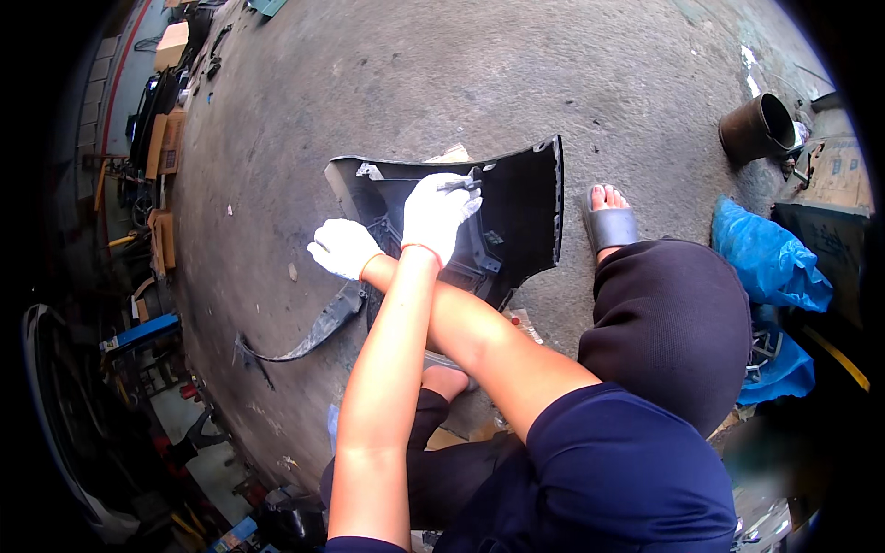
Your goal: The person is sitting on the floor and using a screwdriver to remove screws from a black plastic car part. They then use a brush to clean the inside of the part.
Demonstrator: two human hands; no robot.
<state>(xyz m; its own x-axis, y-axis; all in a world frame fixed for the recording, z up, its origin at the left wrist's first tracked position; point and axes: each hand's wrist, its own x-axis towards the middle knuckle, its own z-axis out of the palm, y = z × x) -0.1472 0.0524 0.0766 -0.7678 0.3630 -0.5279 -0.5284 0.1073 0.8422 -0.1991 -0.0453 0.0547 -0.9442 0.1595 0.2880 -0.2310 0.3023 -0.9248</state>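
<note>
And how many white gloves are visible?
2: one glove on the left hand, over the black car body panel; the other on the right hand, near the panel's left edge.

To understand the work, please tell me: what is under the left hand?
Under the left hand is the black panel; the part the hand covers cannot be seen.

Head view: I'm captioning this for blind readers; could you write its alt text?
Crossed forearms reach to a dark curved panel on a grey floor: white-gloved left hand near its upper edge, white-gloved right hand by its left side. Blue plastic lies at right.
</note>
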